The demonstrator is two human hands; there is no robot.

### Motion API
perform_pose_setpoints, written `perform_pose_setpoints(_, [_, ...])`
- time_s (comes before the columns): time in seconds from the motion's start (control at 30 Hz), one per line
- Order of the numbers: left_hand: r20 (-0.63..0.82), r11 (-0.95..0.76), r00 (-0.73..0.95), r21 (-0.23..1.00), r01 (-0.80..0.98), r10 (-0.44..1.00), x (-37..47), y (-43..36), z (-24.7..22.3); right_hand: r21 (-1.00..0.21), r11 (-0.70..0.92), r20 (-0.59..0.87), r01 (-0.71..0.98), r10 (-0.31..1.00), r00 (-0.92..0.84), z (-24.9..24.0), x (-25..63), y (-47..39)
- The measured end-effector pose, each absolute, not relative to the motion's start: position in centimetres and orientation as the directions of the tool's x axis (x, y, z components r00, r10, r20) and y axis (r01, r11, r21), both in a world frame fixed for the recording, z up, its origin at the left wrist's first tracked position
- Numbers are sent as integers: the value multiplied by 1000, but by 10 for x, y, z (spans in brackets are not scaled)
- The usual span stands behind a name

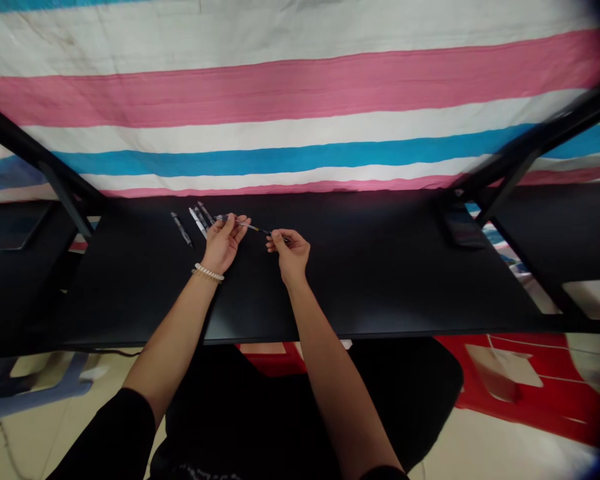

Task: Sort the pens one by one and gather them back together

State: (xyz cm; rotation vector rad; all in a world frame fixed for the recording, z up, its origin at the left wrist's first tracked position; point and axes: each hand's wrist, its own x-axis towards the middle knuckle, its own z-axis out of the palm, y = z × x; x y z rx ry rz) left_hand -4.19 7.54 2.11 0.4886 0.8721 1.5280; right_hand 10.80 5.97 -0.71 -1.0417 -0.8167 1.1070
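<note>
My left hand (222,244), with a beaded bracelet at its wrist, pinches a clear pen barrel (221,217) between thumb and fingers. A thin pen refill (258,229) stretches from there across the gap to my right hand (293,255). The fingers of my right hand are closed on the refill's dark end, which they partly hide. Just left of my left hand, a few pens lie on the black table (380,267): a dark pen (182,230) apart from the others, a white pen (198,222) and a clear, dark-tipped pen (206,213).
A phone-like dark slab (463,227) lies at the table's right end. Black slanted frame bars (520,157) rise at both sides. A striped sheet (300,93) hangs behind the table. Red stools (530,380) stand below, beside my legs.
</note>
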Motion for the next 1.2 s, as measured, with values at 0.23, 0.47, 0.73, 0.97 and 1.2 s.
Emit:
perform_pose_setpoints(0.23, [-216, 79, -152, 786, -614, 965, -41, 74, 23, -935, 105, 10, -338, 962, 271, -6, 107, 60])
perform_pose_setpoints(0.47, [-145, 68, -97, 831, -552, 985, -39, 71, 20, -955, 123, 56, -269, 968, 245, -6, 106, 58])
perform_pose_setpoints(0.73, [-108, 78, -30, 861, -502, 994, -37, 69, 17, -966, 154, 125, -208, 981, 147, -6, 104, 53])
perform_pose_setpoints(0.97, [-130, 94, -32, 846, -525, 991, -41, 70, 20, -964, 135, 109, -229, 986, 124, -6, 102, 51])
perform_pose_setpoints(1.2, [-132, 100, -24, 843, -528, 991, -42, 70, 20, -979, 111, 87, -170, 986, 142, -5, 103, 50])
